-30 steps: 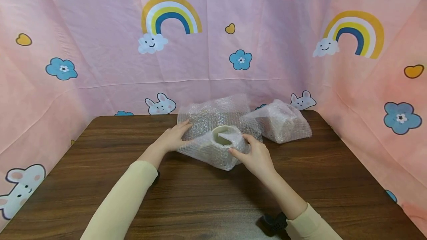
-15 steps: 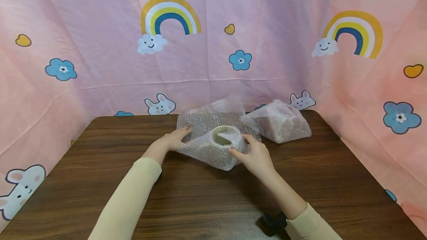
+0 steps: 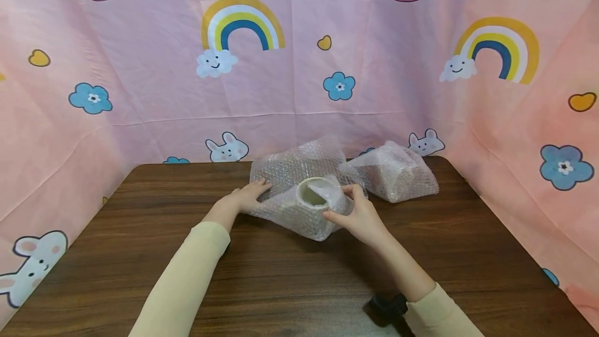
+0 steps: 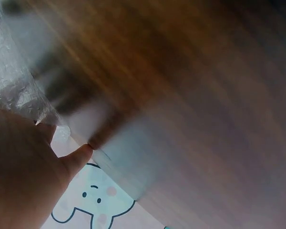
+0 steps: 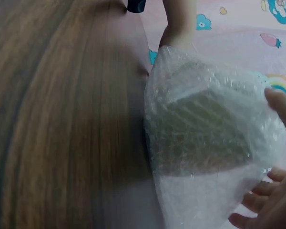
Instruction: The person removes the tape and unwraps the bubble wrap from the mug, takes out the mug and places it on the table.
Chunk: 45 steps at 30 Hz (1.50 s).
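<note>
In the head view a pale cup [image 3: 306, 195] stands upright on the table, its round mouth facing up. Bubble wrap [image 3: 299, 217] surrounds its side, and a flap of wrap is folded over the rim into the mouth. My right hand [image 3: 362, 217] holds the wrapped cup from the right, thumb in front and fingers behind. In the right wrist view the wrapped cup [image 5: 205, 133] lies between my spread thumb and fingers. My left hand [image 3: 243, 197] rests on the left edge of the wrap with fingers extended; in the left wrist view a fingertip [image 4: 86, 150] touches the table.
Loose bubble wrap [image 3: 299, 163] spreads behind the cup toward the table's back edge. A second bubble-wrapped bundle [image 3: 398, 176] sits at the back right; its contents are hard to make out. A pink printed curtain [image 3: 299, 92] hangs behind the dark wood table [image 3: 281, 290].
My left hand has shifted slightly along the wrap's left edge, and the loose wrap behind has sunk a little. My right hand's fingers have closed slightly over the wrap at the rim.
</note>
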Available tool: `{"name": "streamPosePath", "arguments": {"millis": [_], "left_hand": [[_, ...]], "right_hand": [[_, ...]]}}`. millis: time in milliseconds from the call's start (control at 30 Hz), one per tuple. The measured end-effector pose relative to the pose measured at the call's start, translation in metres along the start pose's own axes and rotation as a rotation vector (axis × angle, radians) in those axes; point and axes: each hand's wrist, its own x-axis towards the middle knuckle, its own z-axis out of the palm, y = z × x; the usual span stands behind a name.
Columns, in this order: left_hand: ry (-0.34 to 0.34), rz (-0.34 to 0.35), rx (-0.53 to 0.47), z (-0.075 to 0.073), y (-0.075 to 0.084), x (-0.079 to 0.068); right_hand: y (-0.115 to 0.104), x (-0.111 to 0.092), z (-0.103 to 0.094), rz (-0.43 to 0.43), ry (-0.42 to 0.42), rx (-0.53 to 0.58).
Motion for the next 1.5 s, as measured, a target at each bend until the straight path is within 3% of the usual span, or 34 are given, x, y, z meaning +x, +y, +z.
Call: {"name": "streamPosePath", "arguments": {"millis": [300, 600, 900, 1133, 1367, 1500], "left_hand": [[0.0, -0.001, -0.016, -0.003, 0.005, -0.003], [0.007, 0.041, -0.159, -0.005, 0.008, -0.013], [0.015, 0.004, -0.389, -0.007, 0.021, -0.024], [0.039, 0.101, -0.499, -0.007, 0.029, -0.028], [0.094, 0.117, -0.559, -0.006, 0.049, -0.034], [0.117, 0.163, -0.588, -0.006, 0.06, -0.037]], "right_hand": [[0.015, 0.008, -0.01, -0.12, -0.069, 0.198], [0.02, 0.012, -0.016, -0.136, -0.076, 0.22], [0.019, 0.013, -0.021, -0.155, 0.02, 0.262], [0.018, 0.013, -0.027, -0.152, 0.069, 0.35], [0.016, 0.01, -0.033, -0.164, 0.127, 0.444], [0.018, 0.008, -0.035, -0.168, 0.125, 0.448]]}}
